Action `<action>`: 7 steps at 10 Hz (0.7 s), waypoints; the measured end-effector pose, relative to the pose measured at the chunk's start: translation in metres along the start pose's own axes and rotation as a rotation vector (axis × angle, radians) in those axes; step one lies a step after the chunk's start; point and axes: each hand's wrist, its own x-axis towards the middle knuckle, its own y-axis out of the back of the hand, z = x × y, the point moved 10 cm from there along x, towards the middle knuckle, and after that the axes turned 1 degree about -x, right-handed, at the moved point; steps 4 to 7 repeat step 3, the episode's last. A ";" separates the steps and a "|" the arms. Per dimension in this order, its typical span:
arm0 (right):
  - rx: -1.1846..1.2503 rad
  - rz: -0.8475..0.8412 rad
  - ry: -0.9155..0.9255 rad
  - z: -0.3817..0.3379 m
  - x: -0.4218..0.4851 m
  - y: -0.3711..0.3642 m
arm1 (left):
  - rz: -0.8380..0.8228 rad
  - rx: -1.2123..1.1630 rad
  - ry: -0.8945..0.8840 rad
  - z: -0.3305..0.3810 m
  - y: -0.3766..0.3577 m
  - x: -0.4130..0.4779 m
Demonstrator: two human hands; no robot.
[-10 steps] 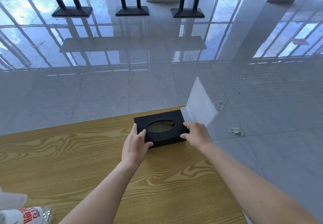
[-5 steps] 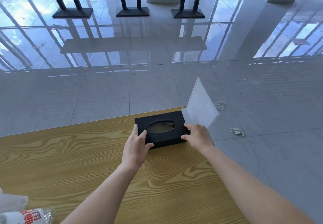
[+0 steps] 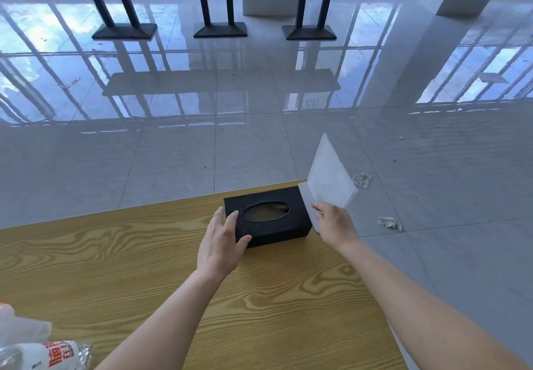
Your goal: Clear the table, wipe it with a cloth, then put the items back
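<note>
Black box: the black rectangular tissue box with an oval hole on top (image 3: 268, 216) sits on the wooden desk with yellow grain (image 3: 115, 260), at the far edge, close to the far right corner.
How it handles: it looks stiff and light, with a rough skin that should not slip. I think a hand on each short end would lift it well. The hole on top is not a good place to hold.
Left hand: the left hand (image 3: 220, 242) is open, with fingers spread over the left end of the box. The thumb touches the near side. It is not gripping.
Right hand: the right hand (image 3: 334, 222) pinches the clear, thin plastic sheet holder (image 3: 328, 180) at its low edge. The holder stands up, tilted, just beside the right end of the box.
The holder: it looks light and bendy, and it may crack if squeezed hard.
Other things: a clear plastic bottle with a red and white label (image 3: 49, 355) lies at the near left corner, well apart from the box.
In the way: nothing sits between the hands and the box. The desk's edge is very close, so a push could tip the box off.
</note>
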 end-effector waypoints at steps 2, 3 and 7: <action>0.007 0.003 0.012 -0.005 -0.007 0.009 | 0.007 0.037 -0.008 0.003 0.011 -0.007; 0.018 0.017 0.013 -0.005 -0.011 0.012 | 0.026 0.079 -0.025 0.005 0.020 -0.007; 0.018 0.017 0.013 -0.005 -0.011 0.012 | 0.026 0.079 -0.025 0.005 0.020 -0.007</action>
